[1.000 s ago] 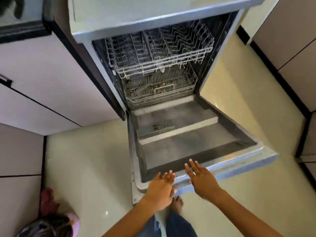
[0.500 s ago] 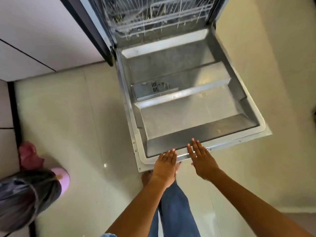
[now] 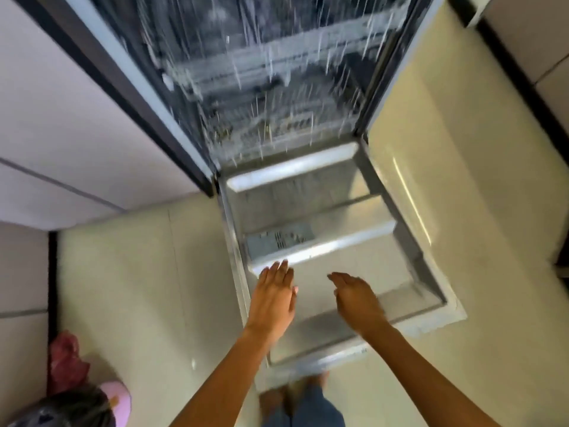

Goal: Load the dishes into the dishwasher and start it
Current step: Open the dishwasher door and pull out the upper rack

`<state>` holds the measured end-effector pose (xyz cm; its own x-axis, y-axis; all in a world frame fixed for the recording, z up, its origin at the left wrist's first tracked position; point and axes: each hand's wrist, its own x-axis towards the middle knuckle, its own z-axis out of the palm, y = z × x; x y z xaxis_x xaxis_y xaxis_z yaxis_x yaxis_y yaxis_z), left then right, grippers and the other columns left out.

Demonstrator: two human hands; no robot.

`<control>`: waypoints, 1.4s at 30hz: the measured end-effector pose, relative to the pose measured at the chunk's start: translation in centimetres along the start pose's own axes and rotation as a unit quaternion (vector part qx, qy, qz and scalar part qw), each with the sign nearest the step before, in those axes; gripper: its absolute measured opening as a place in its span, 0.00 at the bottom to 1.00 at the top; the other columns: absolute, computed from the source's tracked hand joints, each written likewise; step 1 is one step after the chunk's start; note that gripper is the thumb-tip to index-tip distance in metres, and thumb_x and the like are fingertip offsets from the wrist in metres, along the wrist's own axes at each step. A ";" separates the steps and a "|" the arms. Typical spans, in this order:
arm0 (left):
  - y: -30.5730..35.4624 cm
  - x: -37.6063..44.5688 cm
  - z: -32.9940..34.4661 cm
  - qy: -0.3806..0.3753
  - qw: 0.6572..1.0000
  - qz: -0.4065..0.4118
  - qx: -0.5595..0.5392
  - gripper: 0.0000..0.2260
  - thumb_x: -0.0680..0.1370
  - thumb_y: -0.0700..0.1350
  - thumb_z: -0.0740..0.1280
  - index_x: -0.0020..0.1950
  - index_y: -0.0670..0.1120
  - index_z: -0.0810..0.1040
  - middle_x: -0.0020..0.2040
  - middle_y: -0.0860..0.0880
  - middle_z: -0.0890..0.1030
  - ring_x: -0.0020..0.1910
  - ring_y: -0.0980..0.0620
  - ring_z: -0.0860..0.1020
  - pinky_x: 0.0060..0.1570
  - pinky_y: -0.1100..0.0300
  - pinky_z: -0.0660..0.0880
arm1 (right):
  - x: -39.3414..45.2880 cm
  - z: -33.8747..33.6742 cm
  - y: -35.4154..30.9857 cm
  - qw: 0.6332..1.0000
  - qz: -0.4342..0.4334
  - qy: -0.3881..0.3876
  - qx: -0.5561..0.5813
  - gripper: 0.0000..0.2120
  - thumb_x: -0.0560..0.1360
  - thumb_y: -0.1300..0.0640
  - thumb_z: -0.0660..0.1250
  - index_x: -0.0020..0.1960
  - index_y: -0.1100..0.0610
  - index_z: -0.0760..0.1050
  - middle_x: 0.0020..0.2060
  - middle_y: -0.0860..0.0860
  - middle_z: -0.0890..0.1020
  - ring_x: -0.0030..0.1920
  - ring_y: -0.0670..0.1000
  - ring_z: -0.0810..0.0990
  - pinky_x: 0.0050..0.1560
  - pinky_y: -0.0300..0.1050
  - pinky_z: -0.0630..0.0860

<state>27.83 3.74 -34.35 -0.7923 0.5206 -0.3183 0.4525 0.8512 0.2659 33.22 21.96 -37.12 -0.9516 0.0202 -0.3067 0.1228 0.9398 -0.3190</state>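
- Both hands are being held flat with fingers straight, nothing gripped: the left hand (image 3: 274,298) and right hand (image 3: 357,300) are sitting over the lowered dishwasher door (image 3: 409,272) at frame centre; whether it's being touched can't be told.
- No dishes are being shown anywhere, so loading probably isn't started.
- Risk-wise, the door is being stood right up against at the bottom of the frame, so shins could get knocked or weight leaned on the hinge.
- The racks (image 3: 261,72) at the top are being smeared by blur, so their contents can't be made out.
- A small person (image 3: 61,408) at lower left is being cut off by the edge, and could be bumped.
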 end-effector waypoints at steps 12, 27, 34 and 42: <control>-8.6 19.5 -24.5 0.262 0.959 -0.009 0.110 0.23 0.80 0.48 0.53 0.70 0.38 0.68 0.71 0.40 0.67 0.71 0.41 0.64 0.70 0.44 0.57 | 24.6 -25.4 -9.9 0.947 -0.137 0.291 0.015 0.21 0.67 0.72 0.68 0.58 0.62 0.76 0.53 0.57 0.81 0.49 0.58 0.81 0.42 0.50 0.80; -15.5 25.0 -23.1 0.300 0.951 0.057 0.050 0.20 0.77 0.45 0.64 0.69 0.42 0.73 0.67 0.42 0.74 0.64 0.42 0.75 0.63 0.45 0.68 | 34.3 -23.6 -12.3 0.965 -0.084 0.249 0.006 0.09 0.77 0.58 0.64 0.56 0.55 0.80 0.48 0.55 0.83 0.46 0.57 0.81 0.52 0.54 0.79; -15.4 24.6 -23.1 0.291 0.955 0.056 0.014 0.18 0.78 0.44 0.60 0.67 0.42 0.74 0.65 0.42 0.76 0.62 0.42 0.76 0.64 0.45 0.70 | 34.0 -24.3 -12.7 0.975 -0.036 0.217 0.030 0.10 0.78 0.55 0.62 0.57 0.52 0.79 0.46 0.53 0.83 0.42 0.53 0.81 0.45 0.46 0.80; -12.0 18.1 -20.5 0.262 0.963 0.065 0.021 0.20 0.77 0.43 0.66 0.69 0.42 0.72 0.67 0.42 0.74 0.62 0.43 0.76 0.62 0.46 0.73 | 26.6 -21.9 -11.5 0.972 -0.063 0.224 0.041 0.07 0.74 0.58 0.68 0.51 0.55 0.82 0.43 0.55 0.85 0.43 0.59 0.82 0.50 0.51 0.77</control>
<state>-0.33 1.54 -24.69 -0.8200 0.5276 0.2217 0.5699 0.7883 0.2318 0.34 19.18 -21.93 -0.9856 0.0695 0.1543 0.0010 0.9142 -0.4054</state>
